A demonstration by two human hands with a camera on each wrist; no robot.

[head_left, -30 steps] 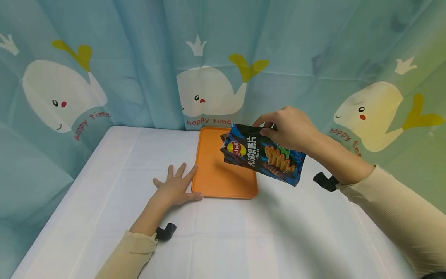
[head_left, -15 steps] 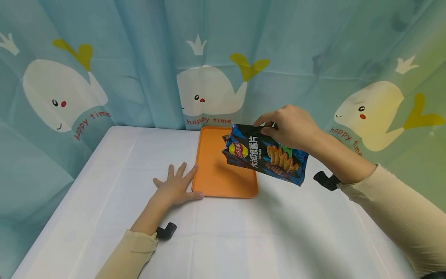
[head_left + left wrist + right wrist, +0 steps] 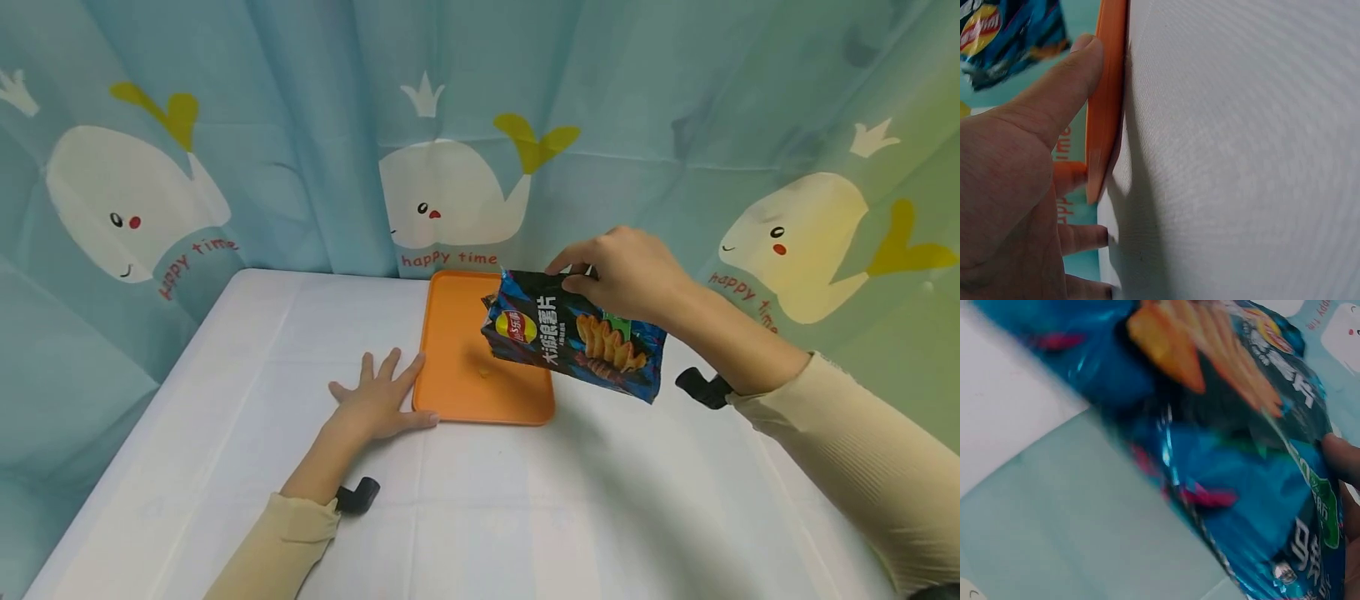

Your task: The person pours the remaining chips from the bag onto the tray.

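Note:
My right hand [image 3: 630, 273] pinches a dark blue bag of potato chips [image 3: 577, 337] by its upper side. The bag lies on its side in the air over the right part of an orange tray [image 3: 453, 333], its torn end facing left. On the tray, below that end, is a small yellowish piece [image 3: 483, 374], probably a chip. With fingers spread, my left hand [image 3: 375, 408] rests on the table, index finger and thumb touching the tray's left rim. In the right wrist view the chip bag [image 3: 1210, 462] is blurred and fills much of the frame, a thumb [image 3: 1341, 459] against it.
The tray stands at the back of a table covered with a white cloth [image 3: 480, 508]. Right behind the table hangs a light blue curtain [image 3: 315, 167] printed with whales. Each wrist wears a black camera mount [image 3: 358, 497].
A small yellowish piece has appeared on the tray below the bag's end. The bag has shifted slightly to the right and tilted a little. My left hand has stayed in place.

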